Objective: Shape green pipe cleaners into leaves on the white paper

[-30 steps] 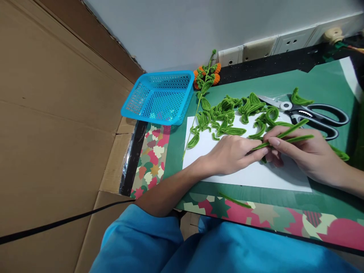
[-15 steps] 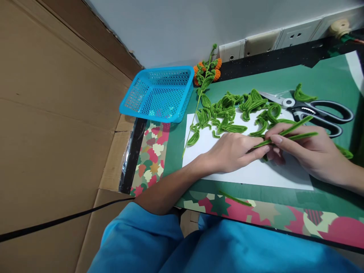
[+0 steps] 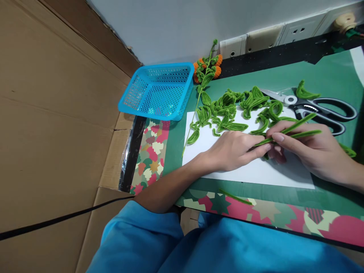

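Between my two hands are green pipe cleaners point(image 3: 299, 124), their two free ends sticking out to the right. My left hand point(image 3: 237, 150) pinches their left part between thumb and fingers. Thumb and fingertips of my right hand point(image 3: 307, 148) close on them just beside it. Both hands are over a white sheet of paper point(image 3: 273, 175). Several bent green pipe cleaner leaves point(image 3: 226, 106) lie in a heap behind my hands. One single green pipe cleaner point(image 3: 235, 196) rests near the table's front edge.
Scissors point(image 3: 315, 108) with black and grey handles lie partly open behind my right hand. At the back left stands a blue plastic basket point(image 3: 159, 115). A green stem with orange pipe cleaner flowers point(image 3: 217, 71) lies beside it. Wall sockets point(image 3: 301, 30) line the back.
Both hands keep their pinch on the pipe cleaners with hardly any movement. The whole view has shifted slightly.
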{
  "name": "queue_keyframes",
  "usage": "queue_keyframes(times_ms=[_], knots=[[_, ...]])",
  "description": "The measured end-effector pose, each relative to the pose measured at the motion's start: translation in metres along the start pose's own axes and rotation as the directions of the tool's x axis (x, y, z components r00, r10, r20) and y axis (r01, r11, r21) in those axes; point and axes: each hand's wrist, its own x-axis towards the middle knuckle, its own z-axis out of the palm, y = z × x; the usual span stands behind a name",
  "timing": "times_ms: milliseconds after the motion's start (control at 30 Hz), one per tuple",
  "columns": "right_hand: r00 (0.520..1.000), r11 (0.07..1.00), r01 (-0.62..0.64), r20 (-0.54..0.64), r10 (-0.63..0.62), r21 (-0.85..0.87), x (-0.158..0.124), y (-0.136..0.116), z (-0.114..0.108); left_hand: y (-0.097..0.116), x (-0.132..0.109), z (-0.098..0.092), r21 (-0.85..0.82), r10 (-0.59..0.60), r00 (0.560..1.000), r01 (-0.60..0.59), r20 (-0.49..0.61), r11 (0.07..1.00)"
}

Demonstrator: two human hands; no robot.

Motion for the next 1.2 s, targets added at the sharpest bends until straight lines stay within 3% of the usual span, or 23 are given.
queue_keyframes(times_ms=[1200], knots=[[0.999, 0.998, 0.023, -0.027, -0.025, -0.053, -0.001, -0.0027, -0.0016, 0.0005, 0.0023, 0.0012, -0.033, 0.025, 0.999, -0.026, -0.021, 0.999]])
